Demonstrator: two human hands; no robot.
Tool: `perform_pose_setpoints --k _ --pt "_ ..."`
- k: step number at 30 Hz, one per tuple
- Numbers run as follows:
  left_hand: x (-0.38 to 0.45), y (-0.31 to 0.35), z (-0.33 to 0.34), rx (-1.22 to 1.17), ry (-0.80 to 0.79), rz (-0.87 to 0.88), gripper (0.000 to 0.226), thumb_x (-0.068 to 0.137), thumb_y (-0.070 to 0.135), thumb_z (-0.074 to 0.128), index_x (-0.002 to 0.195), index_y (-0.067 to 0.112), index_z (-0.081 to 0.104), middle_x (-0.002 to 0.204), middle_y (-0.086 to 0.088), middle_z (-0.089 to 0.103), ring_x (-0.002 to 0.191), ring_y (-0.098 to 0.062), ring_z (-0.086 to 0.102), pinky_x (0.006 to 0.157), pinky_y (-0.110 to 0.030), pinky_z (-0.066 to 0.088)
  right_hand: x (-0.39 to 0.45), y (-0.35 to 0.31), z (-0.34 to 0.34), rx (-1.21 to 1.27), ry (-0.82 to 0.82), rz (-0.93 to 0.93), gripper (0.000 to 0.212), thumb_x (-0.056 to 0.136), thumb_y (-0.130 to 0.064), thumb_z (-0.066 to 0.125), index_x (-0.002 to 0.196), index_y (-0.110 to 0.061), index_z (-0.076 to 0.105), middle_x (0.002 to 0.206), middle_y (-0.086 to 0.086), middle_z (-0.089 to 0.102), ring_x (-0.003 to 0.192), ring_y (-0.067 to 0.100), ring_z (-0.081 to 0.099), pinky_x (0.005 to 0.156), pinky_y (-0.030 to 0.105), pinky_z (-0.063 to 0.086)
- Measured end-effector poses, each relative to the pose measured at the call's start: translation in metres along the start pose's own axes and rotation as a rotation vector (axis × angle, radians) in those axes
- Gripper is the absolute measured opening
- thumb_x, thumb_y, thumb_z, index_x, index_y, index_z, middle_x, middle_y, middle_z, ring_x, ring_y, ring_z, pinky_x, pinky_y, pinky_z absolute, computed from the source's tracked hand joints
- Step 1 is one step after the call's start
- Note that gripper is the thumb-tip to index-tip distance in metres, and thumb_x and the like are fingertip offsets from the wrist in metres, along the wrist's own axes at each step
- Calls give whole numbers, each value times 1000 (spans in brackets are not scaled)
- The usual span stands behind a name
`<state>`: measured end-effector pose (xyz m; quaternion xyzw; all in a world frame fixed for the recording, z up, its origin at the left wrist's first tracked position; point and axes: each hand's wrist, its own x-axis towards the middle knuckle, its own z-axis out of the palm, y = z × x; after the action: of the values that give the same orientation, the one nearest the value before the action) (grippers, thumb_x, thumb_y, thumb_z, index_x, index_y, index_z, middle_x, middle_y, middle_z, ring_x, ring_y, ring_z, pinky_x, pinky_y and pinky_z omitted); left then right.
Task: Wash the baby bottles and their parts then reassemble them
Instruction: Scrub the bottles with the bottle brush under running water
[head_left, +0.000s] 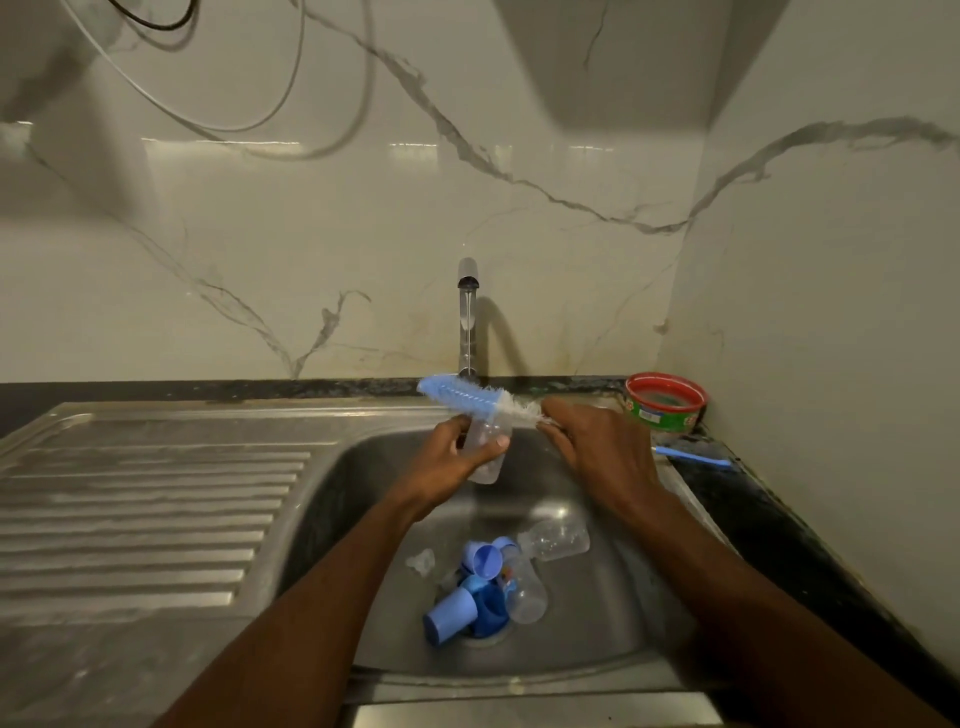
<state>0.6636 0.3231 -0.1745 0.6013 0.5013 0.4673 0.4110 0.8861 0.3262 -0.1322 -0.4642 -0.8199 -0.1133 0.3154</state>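
Nearest, at the sink (613, 639) drain: loose blue caps (449, 618) and rings, two clear bottles (524, 587) on their sides, one clear teat (421, 561). Higher, over the basin: left hand (452, 457) wrapped round a clear baby bottle (485, 447), held upright under the tap (467, 317) with water running. Right hand (592, 441) closed on the handle end of a blue-and-white bottle brush (467, 397), laid level across the bottle's mouth. Red-rimmed tub (665, 402) and blue stick (693, 457) on the dark bench (779, 530) at right.
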Motion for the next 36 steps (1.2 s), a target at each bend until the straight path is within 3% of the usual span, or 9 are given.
perform_pose_setpoints --k 2,5,8,15,20,24,29,34,36 --pt "1 0 4 -8 -16 -16 77 76 67 75 141 35 47 137 7 59 121 -14 60 101 -44 53 4 -15 6 -69 17 -19 10 99 -40 56 106 -33 56 82 -5 66 69 21 63 55 30 37" --pt "-2 5 8 -71 -20 -38 46 94 49 65 135 36 50 136 4 59 120 -16 59 102 -46 52 10 -25 10 -143 27 -19 16 95 -36 63 103 -32 50 75 -5 63 61 22 60 51 28 33" --pt "-4 11 7 -192 67 -46 19 103 26 52 121 33 52 127 -3 60 110 -20 61 96 -43 53 8 -12 5 -110 1 -11 13 101 -45 51 106 -34 47 82 -6 66 68 20 63 56 33 48" --pt "4 9 10 -70 124 12 82 80 31 84 144 25 33 132 4 54 112 -13 60 67 -19 56 -2 -2 -1 -33 4 14 12 101 -42 52 104 -32 59 83 -7 67 74 18 64 55 27 30" --pt "-2 7 17 -121 27 -40 49 90 34 73 127 33 41 123 9 57 106 -7 59 66 -19 55 12 -35 5 -88 -52 -54 15 102 -43 49 111 -32 54 89 -5 66 76 20 61 61 31 37" --pt "-2 7 4 -258 39 -40 43 92 29 71 128 32 47 130 5 55 112 -18 61 76 -31 61 4 -5 2 -73 -33 -1 18 101 -48 46 114 -36 52 88 -7 69 78 20 66 63 35 51" --pt "-1 6 3 -226 -32 -7 42 96 36 65 136 33 51 137 2 58 122 -21 60 94 -48 58 -1 12 -3 -50 -2 34 22 101 -49 47 112 -34 59 90 -6 71 79 19 66 61 32 48" --pt "0 8 19 -116 17 -4 38 99 20 62 131 32 46 120 9 63 100 -1 64 78 -16 54 11 -28 0 -80 -33 24 12 103 -40 48 109 -31 54 84 -6 64 71 17 59 56 28 30" --pt "3 7 19 -77 72 14 39 91 25 72 123 33 51 118 8 65 96 1 65 72 -14 52 13 -30 0 -70 -43 14 13 103 -41 47 107 -32 54 84 -6 63 69 16 56 56 28 30"
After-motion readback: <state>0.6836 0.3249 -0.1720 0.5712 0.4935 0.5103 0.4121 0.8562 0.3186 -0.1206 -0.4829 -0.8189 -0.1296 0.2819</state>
